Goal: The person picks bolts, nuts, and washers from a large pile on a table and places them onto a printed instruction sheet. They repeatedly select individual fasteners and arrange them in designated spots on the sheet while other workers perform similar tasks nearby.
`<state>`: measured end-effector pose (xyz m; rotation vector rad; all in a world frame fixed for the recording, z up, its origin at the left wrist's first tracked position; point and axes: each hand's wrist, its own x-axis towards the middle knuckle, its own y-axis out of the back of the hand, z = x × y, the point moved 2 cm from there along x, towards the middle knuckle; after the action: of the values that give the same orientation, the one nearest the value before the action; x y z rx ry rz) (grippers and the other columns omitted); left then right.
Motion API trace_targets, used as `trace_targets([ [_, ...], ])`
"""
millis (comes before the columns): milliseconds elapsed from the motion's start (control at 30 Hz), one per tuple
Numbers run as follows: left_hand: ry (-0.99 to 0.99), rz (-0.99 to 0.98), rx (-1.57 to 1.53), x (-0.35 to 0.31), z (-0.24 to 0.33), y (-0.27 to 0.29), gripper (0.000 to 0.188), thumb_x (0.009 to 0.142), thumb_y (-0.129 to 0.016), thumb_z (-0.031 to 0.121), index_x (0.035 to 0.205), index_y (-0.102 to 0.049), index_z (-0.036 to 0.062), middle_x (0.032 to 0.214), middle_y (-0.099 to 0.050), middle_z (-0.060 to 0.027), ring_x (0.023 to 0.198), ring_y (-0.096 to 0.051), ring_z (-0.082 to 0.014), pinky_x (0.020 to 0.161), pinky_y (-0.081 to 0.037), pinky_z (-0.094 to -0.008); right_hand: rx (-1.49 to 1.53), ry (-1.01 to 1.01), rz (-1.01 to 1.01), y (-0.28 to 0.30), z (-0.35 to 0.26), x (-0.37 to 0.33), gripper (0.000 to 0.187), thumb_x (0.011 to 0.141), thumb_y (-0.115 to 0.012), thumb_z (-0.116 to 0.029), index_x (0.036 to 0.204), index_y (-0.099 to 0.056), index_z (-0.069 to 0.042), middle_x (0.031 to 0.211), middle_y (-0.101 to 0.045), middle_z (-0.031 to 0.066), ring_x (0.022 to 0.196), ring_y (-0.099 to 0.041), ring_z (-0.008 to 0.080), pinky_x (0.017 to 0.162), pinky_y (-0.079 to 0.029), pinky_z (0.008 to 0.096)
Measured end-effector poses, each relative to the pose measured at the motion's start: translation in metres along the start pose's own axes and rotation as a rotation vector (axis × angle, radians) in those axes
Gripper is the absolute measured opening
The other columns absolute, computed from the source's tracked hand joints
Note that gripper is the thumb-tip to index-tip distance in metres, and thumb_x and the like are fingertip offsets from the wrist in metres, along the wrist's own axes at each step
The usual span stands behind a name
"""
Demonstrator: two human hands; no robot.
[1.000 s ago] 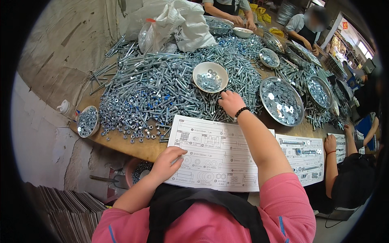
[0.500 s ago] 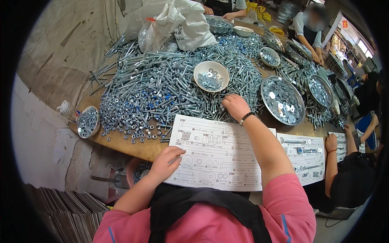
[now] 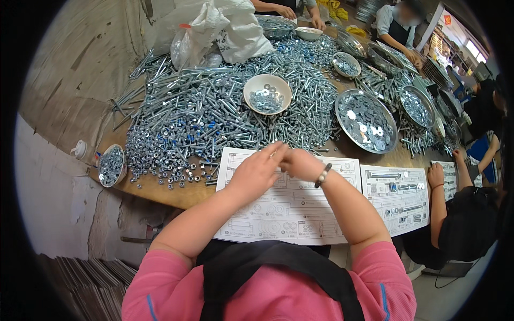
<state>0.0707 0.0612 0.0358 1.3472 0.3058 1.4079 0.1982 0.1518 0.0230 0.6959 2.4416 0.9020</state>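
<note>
My left hand [image 3: 256, 172] and my right hand [image 3: 303, 164] meet above a printed parts sheet [image 3: 326, 206], just in front of the metal pile. The left fingers are drawn together and reach toward the right hand. On my right hand, the fingers curl inward against the left fingertips. A small glint shows at the left fingers, but whatever lies between the hands is hidden and slightly blurred. Beyond them spreads a heap of loose bolts [image 3: 230, 109], with hex nuts [image 3: 171, 168] at its front left. A cream bowl of flat washers [image 3: 267, 111] rests on the heap.
A steel tray of large washers [image 3: 342, 128] stands to the right, near more trays and bowls. A small bowl [image 3: 123, 168] sits at the left table edge. White sacks [image 3: 241, 32] lie behind. Co-workers' hands are at the far side and right, beside another sheet [image 3: 396, 222].
My right hand has drawn back from the bolts toward me. My left hand has risen from the sheet's left edge to meet it. The view has shifted slightly.
</note>
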Motion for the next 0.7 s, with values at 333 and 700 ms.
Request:
trace_targets([
  [333, 0.147, -0.249, 0.019, -0.020, -0.019, -0.017, 0.025, 0.080, -0.057, 0.014, 0.104, -0.058, 0.0047, 0.080, -0.058, -0.0092, 0.072, -0.059, -0.0233, 0.063, -0.048, -0.0330, -0.331, -0.014, -0.081, -0.006, 0.007, -0.011, 0.018, 0.081, -0.050, -0.018, 0.088, -0.063, -0.007, 0.082, -0.064, 0.0134, 0.077, -0.060, 0.0305, 0.070, -0.047, 0.0394],
  [700, 1.110, -0.182, -1.085, -0.037, -0.043, -0.017, 0.021, 0.083, -0.059, 0.011, 0.101, -0.060, 0.0011, 0.080, -0.061, -0.0026, 0.065, -0.056, -0.0082, 0.057, -0.046, -0.0207, -0.438, -0.367, 0.425, 0.007, 0.066, 0.035, 0.024, 0.082, -0.055, -0.028, 0.088, -0.057, -0.005, 0.085, -0.062, 0.0151, 0.081, -0.060, 0.0319, 0.069, -0.048, 0.0416],
])
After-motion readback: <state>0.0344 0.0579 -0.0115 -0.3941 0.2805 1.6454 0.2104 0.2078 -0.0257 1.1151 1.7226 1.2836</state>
